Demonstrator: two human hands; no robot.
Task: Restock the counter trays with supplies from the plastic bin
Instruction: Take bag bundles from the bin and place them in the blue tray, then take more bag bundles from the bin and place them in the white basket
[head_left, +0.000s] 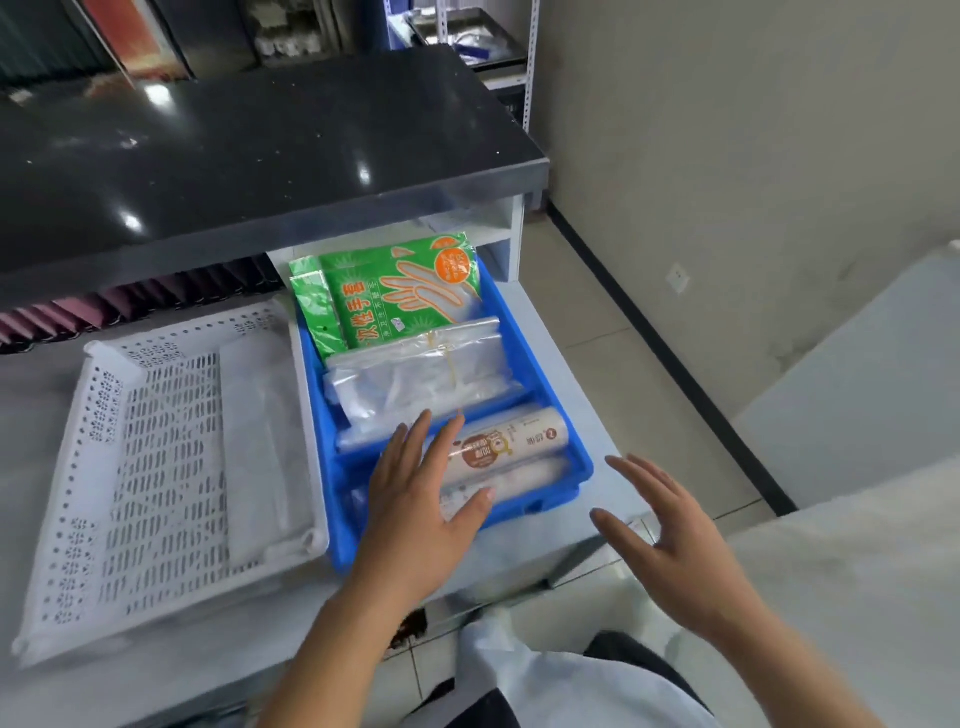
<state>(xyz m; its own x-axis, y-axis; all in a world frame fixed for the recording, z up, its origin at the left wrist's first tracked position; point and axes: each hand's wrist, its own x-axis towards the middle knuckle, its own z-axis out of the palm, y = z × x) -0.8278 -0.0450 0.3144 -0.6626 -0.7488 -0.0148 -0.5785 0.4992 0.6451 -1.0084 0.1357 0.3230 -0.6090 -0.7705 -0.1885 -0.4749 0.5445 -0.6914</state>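
The left hand (421, 509) is spread flat, fingers apart, hovering over the near end of the blue plastic bin (582, 470); its fingertips overlap the beige paper-labelled roll (511, 441) lying in the near compartment, though actual contact cannot be told. It grasps nothing. The right hand (670, 535) is likewise open, palm turned inward, empty, beside the bin's near right corner and apart from it.

Behind a blue divider, the bin's far compartment holds a bundle of clear plastic bags (415, 379) and, leaning at the back, 1 green packet printed with a glove picture (395, 288). Just left of the bin, touching its side, sits a white perforated plastic tray (156, 467) with pale folded material along its right side. Both rest on a light grey lower counter (566, 353) beneath a glossy black countertop (249, 156). Beige floor tiles and a plain wall lie to the right.
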